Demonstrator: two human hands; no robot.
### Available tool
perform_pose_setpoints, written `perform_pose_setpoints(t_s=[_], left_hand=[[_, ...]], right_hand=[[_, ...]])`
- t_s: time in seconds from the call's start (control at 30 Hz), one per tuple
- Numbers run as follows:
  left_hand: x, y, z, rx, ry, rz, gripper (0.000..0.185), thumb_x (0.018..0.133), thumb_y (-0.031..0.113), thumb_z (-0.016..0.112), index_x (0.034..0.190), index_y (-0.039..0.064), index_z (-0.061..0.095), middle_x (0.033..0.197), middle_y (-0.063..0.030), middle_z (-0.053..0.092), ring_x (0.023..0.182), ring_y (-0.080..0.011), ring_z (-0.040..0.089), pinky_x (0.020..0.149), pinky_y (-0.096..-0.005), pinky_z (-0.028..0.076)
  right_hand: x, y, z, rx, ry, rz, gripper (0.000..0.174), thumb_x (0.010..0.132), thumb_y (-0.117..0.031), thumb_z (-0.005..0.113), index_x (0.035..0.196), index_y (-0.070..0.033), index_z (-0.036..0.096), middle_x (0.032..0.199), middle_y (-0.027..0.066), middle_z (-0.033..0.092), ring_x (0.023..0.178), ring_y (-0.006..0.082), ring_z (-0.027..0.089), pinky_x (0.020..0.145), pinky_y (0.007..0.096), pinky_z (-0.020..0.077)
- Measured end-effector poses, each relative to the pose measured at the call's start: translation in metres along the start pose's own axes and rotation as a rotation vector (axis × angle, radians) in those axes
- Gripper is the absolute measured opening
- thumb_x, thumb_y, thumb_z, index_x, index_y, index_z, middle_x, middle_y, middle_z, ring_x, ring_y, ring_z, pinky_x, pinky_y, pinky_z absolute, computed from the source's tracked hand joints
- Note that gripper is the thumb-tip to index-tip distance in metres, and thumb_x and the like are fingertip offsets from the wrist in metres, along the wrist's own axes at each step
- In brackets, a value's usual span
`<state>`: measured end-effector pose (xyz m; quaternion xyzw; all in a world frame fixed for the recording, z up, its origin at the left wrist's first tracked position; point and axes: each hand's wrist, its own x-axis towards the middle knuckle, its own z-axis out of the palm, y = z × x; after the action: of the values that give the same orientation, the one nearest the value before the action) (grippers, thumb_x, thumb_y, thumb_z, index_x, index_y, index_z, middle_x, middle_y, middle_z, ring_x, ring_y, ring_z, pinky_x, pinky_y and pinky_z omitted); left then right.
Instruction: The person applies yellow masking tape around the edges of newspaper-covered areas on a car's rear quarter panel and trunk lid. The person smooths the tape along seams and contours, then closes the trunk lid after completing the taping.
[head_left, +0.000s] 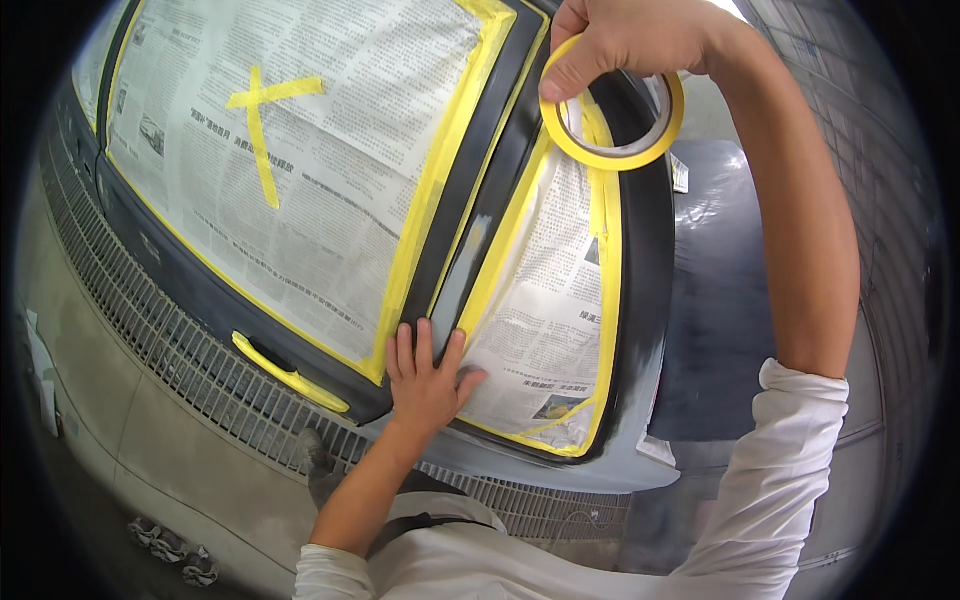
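Observation:
My right hand (637, 34) grips a roll of yellow masking tape (624, 162) at the upper right. The roll hangs over the top of a small rear side window covered in newspaper (555, 315), which has yellow tape around its edges. My left hand (426, 386) lies flat with spread fingers on the car body, at the lower end of the pillar (459, 281) between door and small window. Its thumb reaches onto the newspaper. Left of it, a larger sheet of newspaper (352, 187) covers the door window, edged with tape and bearing crossed tape strips (259, 139).
Yellow tape lines the door handle (289, 379). A floor grating (202, 352) runs along the car, beside a concrete floor (187, 435). Crumpled pieces (169, 544) lie at the lower left. A dark glossy panel (709, 300) stands at the right, behind my right arm.

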<state>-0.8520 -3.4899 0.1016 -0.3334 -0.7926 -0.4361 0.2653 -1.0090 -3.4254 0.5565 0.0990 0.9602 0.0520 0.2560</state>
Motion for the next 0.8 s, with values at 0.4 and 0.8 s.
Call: perform_pose_setpoints(t_s=[0.4,0.8], left_hand=[[0.015,-0.001,-0.011,-0.024,-0.031,0.032,0.066,0.088,0.056,0.068,0.138,0.014,0.057,0.152,-0.0283,0.034,0.138,-0.0484,0.03,0.11,-0.0624,0.028],[0.067,0.006,-0.021,-0.077,-0.013,0.059,0.074,0.093,0.055,0.059,0.146,0.004,0.047,0.155,-0.0336,0.025,0.14,-0.0552,0.022,0.11,-0.0687,0.023]], right_hand=[[0.018,0.024,0.002,-0.193,0.166,0.114,0.046,0.074,-0.043,0.082,0.09,0.0,0.077,0.088,0.0158,0.075,0.084,0.0257,0.07,0.078,0.036,0.054],[0.021,0.031,0.015,-0.147,0.31,0.171,0.042,0.067,-0.034,0.089,0.088,0.0,0.077,0.084,0.0138,0.073,0.078,0.0249,0.071,0.076,0.036,0.0534]])
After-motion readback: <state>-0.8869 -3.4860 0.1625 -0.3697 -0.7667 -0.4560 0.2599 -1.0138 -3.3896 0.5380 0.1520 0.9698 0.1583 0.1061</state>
